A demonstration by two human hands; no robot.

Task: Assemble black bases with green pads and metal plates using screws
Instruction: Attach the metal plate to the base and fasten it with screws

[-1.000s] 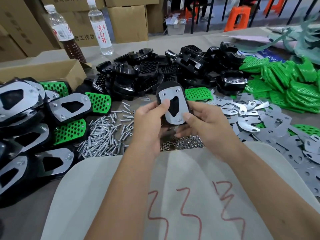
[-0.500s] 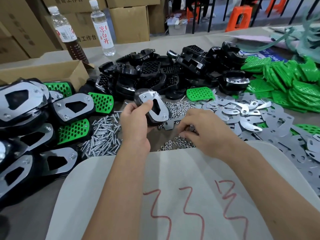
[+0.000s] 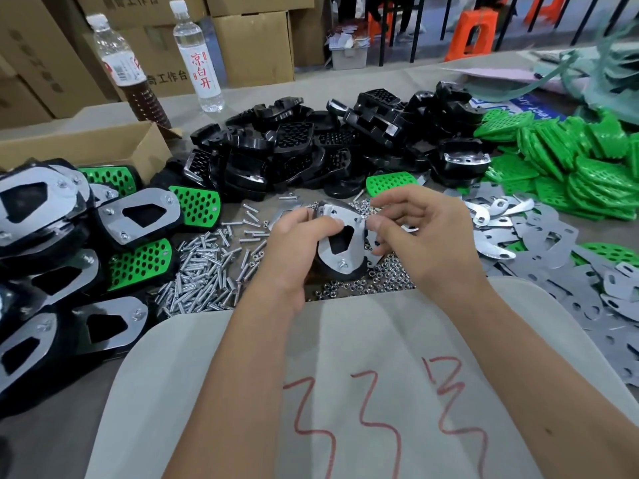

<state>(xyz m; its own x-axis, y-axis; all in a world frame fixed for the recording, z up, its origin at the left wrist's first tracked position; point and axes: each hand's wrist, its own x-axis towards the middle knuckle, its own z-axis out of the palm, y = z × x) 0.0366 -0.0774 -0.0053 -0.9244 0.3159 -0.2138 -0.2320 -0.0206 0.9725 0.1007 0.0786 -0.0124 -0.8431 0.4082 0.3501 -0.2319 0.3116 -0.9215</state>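
My left hand (image 3: 294, 243) grips a black base with a metal plate (image 3: 340, 242) on its top, held above the table at the centre. My right hand (image 3: 418, 236) has its thumb and forefinger pinched together at the plate's upper right corner; what they pinch is too small to tell. A screw head shows at the plate's lower end. Loose screws (image 3: 204, 267) lie left of the hands, small nuts (image 3: 377, 274) lie under them. Bare black bases (image 3: 311, 146) are heaped behind, green pads (image 3: 567, 157) at the right, loose metal plates (image 3: 553, 243) right of my hands.
Finished assemblies (image 3: 138, 216) with green pads and plates are stacked at the left. A cardboard box (image 3: 90, 146) and two bottles (image 3: 198, 57) stand at the back left. A white cloth with red marks (image 3: 345, 392) covers the near edge.
My right hand left the nut pile and came up to the plate's upper right corner. My left hand carried the base back toward the centre and tilted it.
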